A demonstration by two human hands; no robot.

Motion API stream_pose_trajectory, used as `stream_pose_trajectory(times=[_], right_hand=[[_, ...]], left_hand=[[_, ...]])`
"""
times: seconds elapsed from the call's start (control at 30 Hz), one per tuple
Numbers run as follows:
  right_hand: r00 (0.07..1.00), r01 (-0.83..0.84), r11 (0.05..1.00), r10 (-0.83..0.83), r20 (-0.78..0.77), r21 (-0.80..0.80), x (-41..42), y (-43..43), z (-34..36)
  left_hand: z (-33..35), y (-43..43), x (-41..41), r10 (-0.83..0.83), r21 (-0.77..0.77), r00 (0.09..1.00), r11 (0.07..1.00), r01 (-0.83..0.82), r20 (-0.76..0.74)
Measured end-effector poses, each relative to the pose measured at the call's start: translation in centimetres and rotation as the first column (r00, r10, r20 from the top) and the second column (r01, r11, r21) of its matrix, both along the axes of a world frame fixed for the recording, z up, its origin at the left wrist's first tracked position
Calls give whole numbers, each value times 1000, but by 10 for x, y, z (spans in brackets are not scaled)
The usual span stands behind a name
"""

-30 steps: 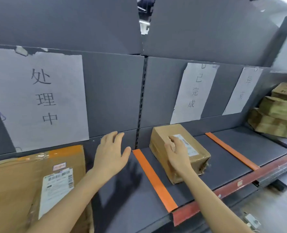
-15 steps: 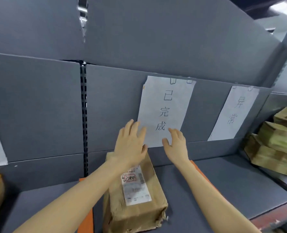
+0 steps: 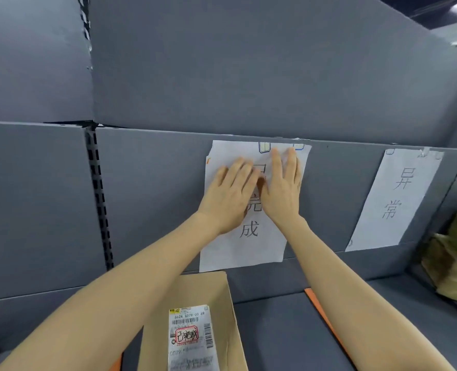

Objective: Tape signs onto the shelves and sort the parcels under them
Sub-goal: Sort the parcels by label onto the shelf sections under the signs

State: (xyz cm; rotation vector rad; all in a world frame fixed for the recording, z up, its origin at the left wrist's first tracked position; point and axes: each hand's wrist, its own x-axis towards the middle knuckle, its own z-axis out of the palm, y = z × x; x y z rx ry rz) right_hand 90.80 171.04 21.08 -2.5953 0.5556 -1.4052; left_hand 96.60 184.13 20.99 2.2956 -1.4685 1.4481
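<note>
In the head view, both hands lie flat against a white paper sign [image 3: 244, 254] that hangs on the grey back panel [image 3: 155, 199] of the shelf, its top edge at the panel's top edge. The left hand [image 3: 228, 195] presses the sign's upper left part with its fingers straight and close together, gripping nothing. The right hand [image 3: 282, 192] presses the upper right part, its fingers straight and slightly spread, also gripping nothing. Its fingertips reach almost to the sign's top edge, just below two small tape pieces [image 3: 264, 147] there. The two thumbs nearly meet over the sign's printed column of characters, of which only the lowest shows in full.

Near the right end of the same panel hangs a second sign [image 3: 398, 204], taped at its top corners, well apart from the first.

On the shelf deck [image 3: 273, 333], directly under the pressed sign, stands a brown cardboard parcel [image 3: 211, 293], its far edge just short of the back panel. A white shipping label [image 3: 190, 341] with a red stamp lies on top of it. An orange strip [image 3: 326, 324] runs across the deck to the parcel's right. At the deck's right end sits a pile of parcels [image 3: 455, 266]. A slotted upright [image 3: 100, 199] divides the back panel at the left.
</note>
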Motion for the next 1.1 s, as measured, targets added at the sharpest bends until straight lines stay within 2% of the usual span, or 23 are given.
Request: stream_pose_trajectory(times=[0.2,0.47,0.67,0.8,1.1], right_hand=[[1000,-26,999,25,12,21,9,1,-5],[995,-30,1000,29,99,3,13,-3,-9],[992,-29,999,27,125,18,16,0,-10],[990,2,1000,1,139,-20,18,-1,-11],[990,-10,1000,11,141,-8,17,-3,-14]], left_hand=[[-11,-8,15,145,36,977,988,-153,155],[-3,20,40,204,-91,942,978,-186,268],[3,19,44,194,-133,939,978,-161,283],[3,15,43,267,-114,915,963,-244,303],[11,11,27,370,-11,899,926,-378,234]])
